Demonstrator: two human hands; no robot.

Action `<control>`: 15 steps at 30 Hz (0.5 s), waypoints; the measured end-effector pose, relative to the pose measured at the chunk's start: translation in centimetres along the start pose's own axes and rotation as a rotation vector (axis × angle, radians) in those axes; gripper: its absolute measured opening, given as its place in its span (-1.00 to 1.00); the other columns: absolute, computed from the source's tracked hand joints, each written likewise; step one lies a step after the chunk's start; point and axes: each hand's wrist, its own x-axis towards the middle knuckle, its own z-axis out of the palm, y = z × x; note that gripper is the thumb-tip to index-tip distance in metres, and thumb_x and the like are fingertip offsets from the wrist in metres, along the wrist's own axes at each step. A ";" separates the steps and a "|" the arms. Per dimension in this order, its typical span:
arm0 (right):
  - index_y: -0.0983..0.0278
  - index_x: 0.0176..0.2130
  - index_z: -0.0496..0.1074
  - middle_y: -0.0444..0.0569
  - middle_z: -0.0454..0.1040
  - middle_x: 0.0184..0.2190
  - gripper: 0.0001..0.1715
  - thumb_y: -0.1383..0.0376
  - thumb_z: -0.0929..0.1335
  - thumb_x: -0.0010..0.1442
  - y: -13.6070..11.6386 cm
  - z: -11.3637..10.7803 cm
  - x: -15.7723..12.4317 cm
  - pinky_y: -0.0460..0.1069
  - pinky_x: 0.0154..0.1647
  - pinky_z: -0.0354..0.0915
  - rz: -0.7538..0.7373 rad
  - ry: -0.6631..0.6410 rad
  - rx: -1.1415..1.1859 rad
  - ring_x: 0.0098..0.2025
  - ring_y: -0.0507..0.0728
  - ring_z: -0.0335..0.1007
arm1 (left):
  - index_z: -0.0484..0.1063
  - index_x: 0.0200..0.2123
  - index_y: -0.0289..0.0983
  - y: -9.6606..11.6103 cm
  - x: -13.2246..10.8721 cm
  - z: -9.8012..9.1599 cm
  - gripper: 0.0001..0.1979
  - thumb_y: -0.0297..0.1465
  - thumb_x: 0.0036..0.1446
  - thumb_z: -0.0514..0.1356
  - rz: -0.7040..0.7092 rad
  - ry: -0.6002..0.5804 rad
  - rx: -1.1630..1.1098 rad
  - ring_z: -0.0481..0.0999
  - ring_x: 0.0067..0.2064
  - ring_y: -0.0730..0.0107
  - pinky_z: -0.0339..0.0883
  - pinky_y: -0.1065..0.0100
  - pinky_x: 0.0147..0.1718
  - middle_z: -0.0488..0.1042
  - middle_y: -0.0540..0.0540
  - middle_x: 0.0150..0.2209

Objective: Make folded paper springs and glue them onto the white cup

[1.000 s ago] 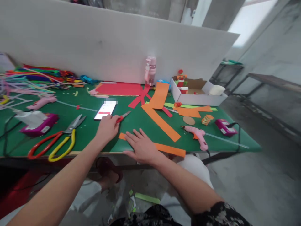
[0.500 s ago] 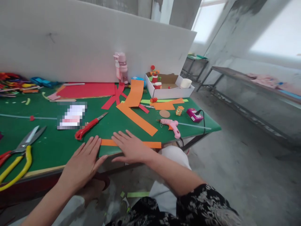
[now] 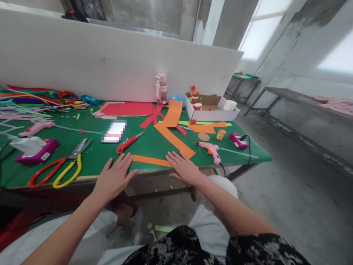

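A green table (image 3: 93,158) is strewn with craft things, with large scissors (image 3: 59,167) at the left. A narrow orange strip (image 3: 150,161) is laid along the near edge. The right hand (image 3: 184,169) is laid on one end and the left hand (image 3: 114,178) at the other, both splayed flat, nothing gripped. A red cutter (image 3: 128,142) is set just behind.

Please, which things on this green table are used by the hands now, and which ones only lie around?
In hand: orange strip, under right hand, left hand beside its end.
Lying about: red cutter, large scissors, glue gun, phone, white box.
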 end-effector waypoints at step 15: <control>0.36 0.34 0.21 0.14 0.29 0.32 -0.41 0.27 0.27 0.40 -1.4 -0.1 0.2 0.24 0.42 0.08 0.019 0.050 0.026 0.39 0.26 0.14 | 0.27 0.31 -0.34 2.1 1.7 2.6 -0.23 0.08 0.32 -0.17 0.341 0.196 -0.028 0.26 0.35 0.00 0.15 0.02 0.26 0.31 -0.31 0.32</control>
